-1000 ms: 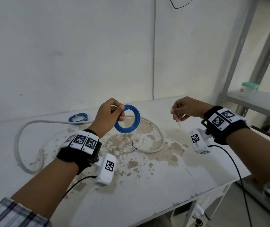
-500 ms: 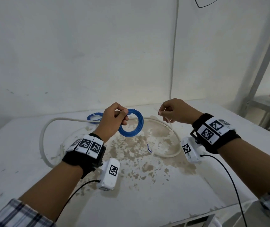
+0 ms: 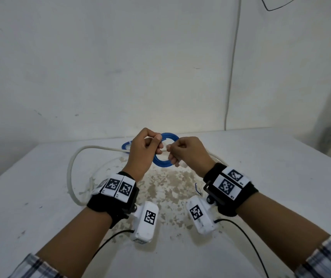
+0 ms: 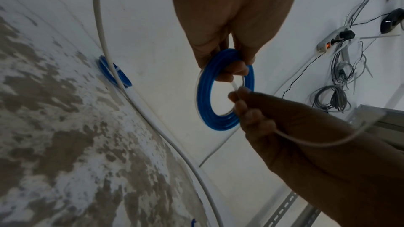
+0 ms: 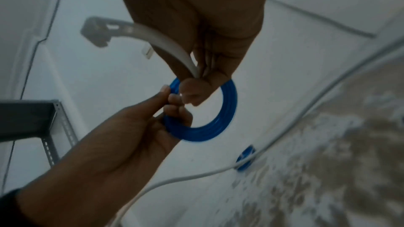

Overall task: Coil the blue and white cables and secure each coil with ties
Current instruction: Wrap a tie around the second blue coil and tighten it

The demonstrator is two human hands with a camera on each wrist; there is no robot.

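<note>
On the stained white table (image 3: 260,177), a loose thick white cable (image 3: 70,169) and a second small blue coil (image 3: 125,146). Your left hand (image 3: 142,151) pinches the round blue cable coil (image 3: 163,164) aloft; your right hand (image 3: 188,152) pinches a thin white plastic tie (image 5: 168,40) at its opening.

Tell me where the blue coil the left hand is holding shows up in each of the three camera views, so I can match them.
Head: blue coil, centre, between the left hand and right hand, partly hidden.
Left wrist: centre right, hanging from the left hand's fingertips at top.
Right wrist: centre, left hand pinching its left side.
Shared landmark: second blue coil on the table under the white cable.
</note>
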